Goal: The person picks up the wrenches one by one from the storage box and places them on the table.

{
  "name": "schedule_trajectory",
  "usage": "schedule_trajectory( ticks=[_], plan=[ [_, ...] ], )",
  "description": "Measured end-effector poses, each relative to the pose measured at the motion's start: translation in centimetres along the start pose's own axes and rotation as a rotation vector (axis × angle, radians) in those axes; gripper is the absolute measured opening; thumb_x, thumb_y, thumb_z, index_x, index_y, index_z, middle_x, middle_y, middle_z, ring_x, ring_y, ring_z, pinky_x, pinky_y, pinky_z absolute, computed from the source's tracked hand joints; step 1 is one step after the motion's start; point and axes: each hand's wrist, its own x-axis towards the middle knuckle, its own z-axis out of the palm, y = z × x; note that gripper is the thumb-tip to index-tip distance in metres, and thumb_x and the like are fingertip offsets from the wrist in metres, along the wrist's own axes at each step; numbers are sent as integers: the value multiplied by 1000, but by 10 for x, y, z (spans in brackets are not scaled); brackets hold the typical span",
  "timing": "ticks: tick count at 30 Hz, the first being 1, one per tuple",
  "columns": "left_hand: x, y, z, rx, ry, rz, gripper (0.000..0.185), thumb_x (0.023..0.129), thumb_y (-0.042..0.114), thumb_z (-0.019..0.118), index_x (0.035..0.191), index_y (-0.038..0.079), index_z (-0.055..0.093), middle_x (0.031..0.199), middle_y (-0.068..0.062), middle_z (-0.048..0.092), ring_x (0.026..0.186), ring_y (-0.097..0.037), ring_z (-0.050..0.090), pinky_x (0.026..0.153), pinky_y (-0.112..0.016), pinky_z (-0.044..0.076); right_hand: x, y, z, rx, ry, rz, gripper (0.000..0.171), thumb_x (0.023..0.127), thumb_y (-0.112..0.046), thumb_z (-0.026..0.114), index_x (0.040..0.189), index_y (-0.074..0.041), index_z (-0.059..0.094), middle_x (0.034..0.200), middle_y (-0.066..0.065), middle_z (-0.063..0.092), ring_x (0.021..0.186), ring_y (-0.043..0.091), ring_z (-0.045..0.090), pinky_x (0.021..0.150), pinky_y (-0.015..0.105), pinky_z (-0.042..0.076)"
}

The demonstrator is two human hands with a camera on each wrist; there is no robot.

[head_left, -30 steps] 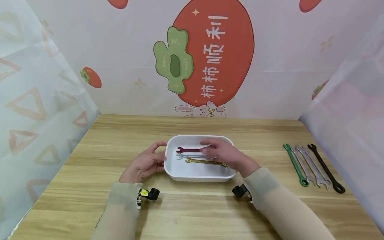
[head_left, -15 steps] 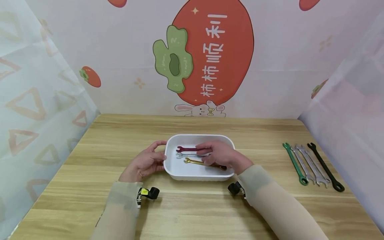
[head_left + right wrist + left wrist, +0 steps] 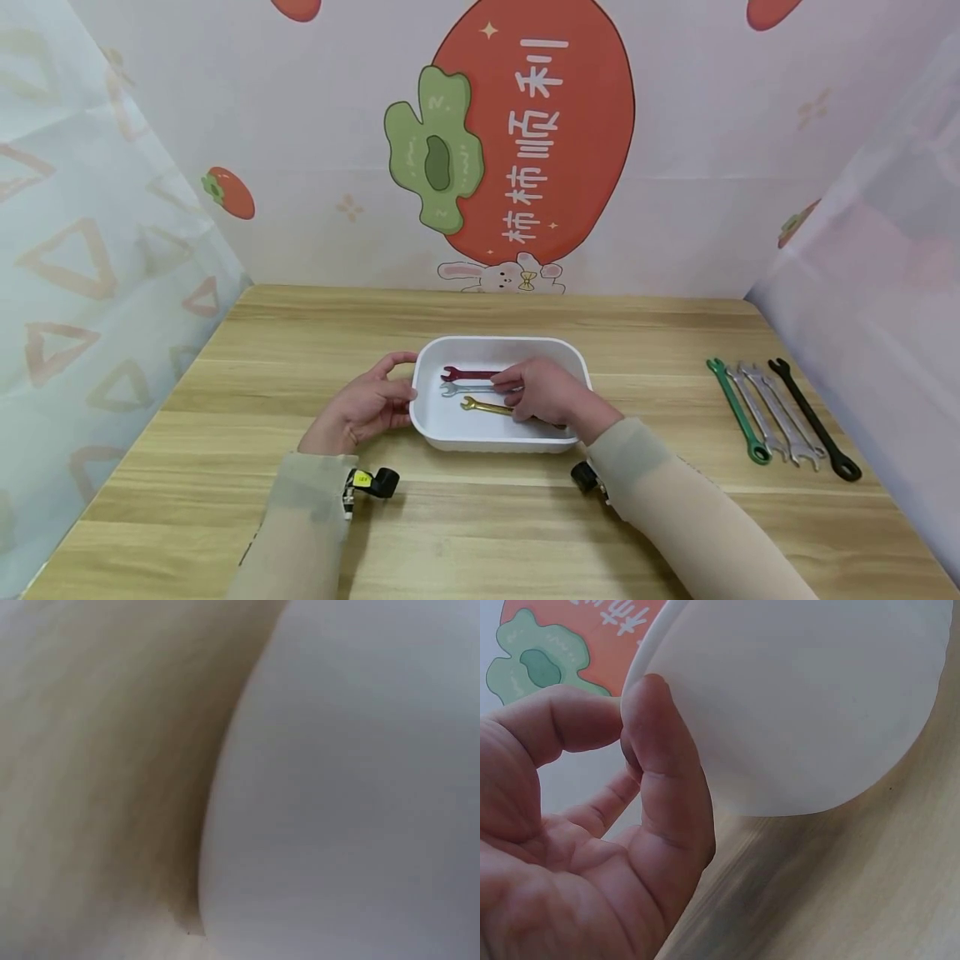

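A white tray (image 3: 480, 435) stands on the wooden table. My left hand (image 3: 369, 403) holds its left end, with a thumb and finger at the rim, also plain in the left wrist view. Inside lie a red wrench (image 3: 467, 375), a silver wrench (image 3: 465, 388) and a gold wrench (image 3: 486, 407), roughly side by side. My right hand (image 3: 551, 392) reaches in over the right part of the tray, fingers curled down and pinching the gold wrench around its middle. That hand covers the right parts of all three. The right wrist view shows only the tray's outer wall (image 3: 337, 787) and the table.
On the table's right side lie a green wrench (image 3: 738, 411), several silver wrenches (image 3: 780, 412) and a black wrench (image 3: 815, 419), side by side. Printed cloth walls (image 3: 315, 100) enclose the table's back and sides.
My right hand has moved a little left and down onto the gold wrench, its fingers closing. The gold wrench has turned slightly, right end toward me. My left hand stays at the tray.
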Motion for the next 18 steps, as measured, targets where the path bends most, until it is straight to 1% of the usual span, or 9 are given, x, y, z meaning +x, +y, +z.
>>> schedule_trajectory(
  ticks=[6, 10, 13, 16, 18],
  plan=[
    [0, 1, 1, -6, 6, -8, 64, 90, -11, 52, 146, 14, 33, 104, -22, 59, 75, -25, 58, 63, -34, 55, 0, -2, 4, -105, 39, -8, 53, 77, 16, 72, 123, -11, 72, 107, -4, 71, 85, 13, 64, 71, 30, 53],
    [0, 0, 1, -6, 2, -6, 64, 90, -11, 52, 146, 14, 33, 103, -21, 59, 74, -24, 59, 63, -34, 55, 1, -3, 4, -154, 52, -30, 53, 78, 16, 69, 123, -11, 71, 106, -4, 70, 84, 13, 64, 71, 30, 52],
    [0, 1, 1, -6, 2, -5, 64, 90, -11, 52, 146, 14, 33, 101, -21, 60, 74, -24, 59, 63, -34, 55, 2, -4, 2, -206, 61, -52, 55, 78, 17, 67, 125, -12, 70, 107, -5, 70, 92, 14, 61, 77, 30, 50],
    [0, 1, 1, -6, -3, -3, 64, 90, -11, 52, 146, 13, 33, 100, -20, 60, 74, -24, 59, 63, -33, 55, 0, -5, 1, -253, 72, -65, 58, 76, 17, 65, 125, -13, 70, 108, -8, 70, 100, 17, 56, 79, 32, 47],
    [0, 1, 1, -6, -4, -1, 64, 89, -11, 52, 145, 13, 33, 98, -19, 60, 74, -24, 59, 63, -33, 55, -1, -5, 0, -274, 77, -73, 59, 75, 18, 64, 124, -14, 71, 108, -9, 70, 102, 19, 53, 79, 33, 45]
  ],
)
